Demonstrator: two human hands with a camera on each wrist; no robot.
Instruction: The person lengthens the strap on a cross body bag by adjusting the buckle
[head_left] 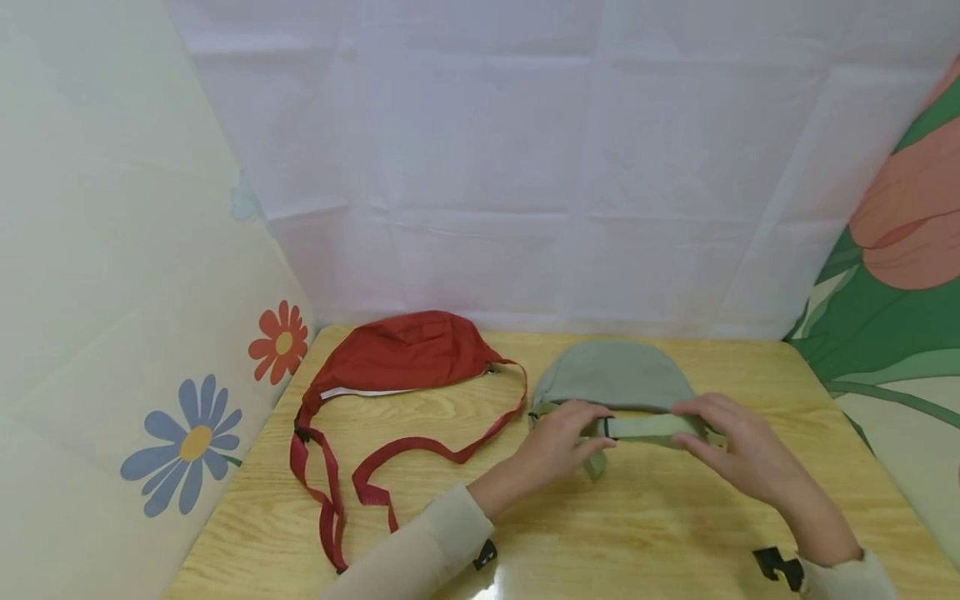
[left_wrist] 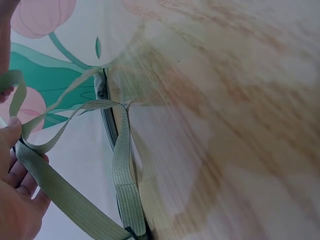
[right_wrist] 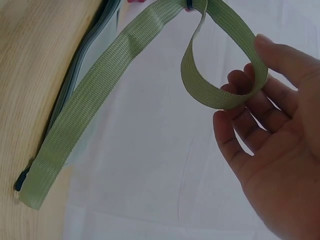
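A grey-green waist bag (head_left: 618, 375) lies at the back right of the table, its curved side toward the white cloth. Its light green webbing strap (head_left: 648, 427) is stretched between the two hands in front of it. My left hand (head_left: 558, 442) pinches the strap beside a black slider (head_left: 611, 427). The right hand (head_left: 738, 446) holds the strap's other end; in the right wrist view a loop of green strap (right_wrist: 202, 95) passes between its thumb and fingers. A zipper edge of the bag (right_wrist: 85, 50) shows behind the strap.
To the left lies a red waist bag (head_left: 408, 354) with its red strap (head_left: 420, 446) looping toward the front. Black plastic pieces show by the left sleeve (head_left: 442, 533) and right sleeve (head_left: 847, 579). A white cloth (head_left: 480, 167) hangs behind; flower-patterned sheets flank the table (head_left: 637, 533).
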